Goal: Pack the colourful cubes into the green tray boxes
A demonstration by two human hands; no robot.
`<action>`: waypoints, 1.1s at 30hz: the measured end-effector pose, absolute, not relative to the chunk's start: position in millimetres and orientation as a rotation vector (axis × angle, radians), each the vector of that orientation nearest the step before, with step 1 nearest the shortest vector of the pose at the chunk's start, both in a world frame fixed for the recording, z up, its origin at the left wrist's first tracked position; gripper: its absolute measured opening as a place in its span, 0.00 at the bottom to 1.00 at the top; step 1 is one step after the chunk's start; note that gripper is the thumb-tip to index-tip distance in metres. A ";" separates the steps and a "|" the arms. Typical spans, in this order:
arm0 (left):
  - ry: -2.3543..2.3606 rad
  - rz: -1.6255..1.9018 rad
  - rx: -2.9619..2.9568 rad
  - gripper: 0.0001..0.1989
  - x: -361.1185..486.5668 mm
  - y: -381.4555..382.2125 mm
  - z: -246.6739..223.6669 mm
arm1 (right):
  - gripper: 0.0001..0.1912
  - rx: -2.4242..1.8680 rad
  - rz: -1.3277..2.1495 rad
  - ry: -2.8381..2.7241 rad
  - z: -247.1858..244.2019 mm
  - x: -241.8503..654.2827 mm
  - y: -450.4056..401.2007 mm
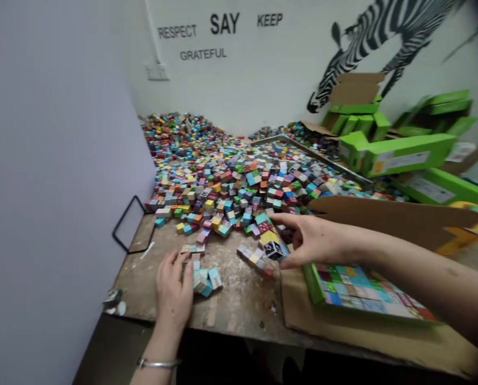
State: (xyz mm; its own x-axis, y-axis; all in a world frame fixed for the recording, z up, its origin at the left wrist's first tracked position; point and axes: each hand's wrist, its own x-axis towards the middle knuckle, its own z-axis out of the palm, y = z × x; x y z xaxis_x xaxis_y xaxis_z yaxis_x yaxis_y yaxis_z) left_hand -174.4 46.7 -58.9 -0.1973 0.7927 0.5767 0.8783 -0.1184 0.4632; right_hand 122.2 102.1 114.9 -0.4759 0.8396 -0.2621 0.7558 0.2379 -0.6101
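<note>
- Right hand: thumb and index finger reach to opposite ends of a multicoloured row of blocks and appear to pinch it lengthwise; contact at the far end is partly blurred.
- Row of blocks, orientation: the long axis slants from far left to near right, a dark patterned block at the near end. The row lies to the left of the right palm, in the span between the fingertips; the right hand is clearly the nearer of the two.
- Short pale row: it lies on the worktable just left of the multicoloured row, between the hands, with a roughly similar slant.
- Left hand: fingers are bent and slightly apart beside a cluster of pale blue blocks; whether they grip any block cannot be told.
- Green-edged box: it holds blocks packed side by side, rests on flat cardboard, and lies right of the multicoloured row and nearer the person, partly beneath the right forearm.
- Loose block pile: it spreads beyond both hands toward the wall, its near edge close to the right fingertips.
</note>
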 end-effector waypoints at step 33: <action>-0.878 -0.690 -3.031 0.24 44.4 21.4 7.3 | 0.08 -1.519 0.305 -2.241 26.5 254.8 -3.2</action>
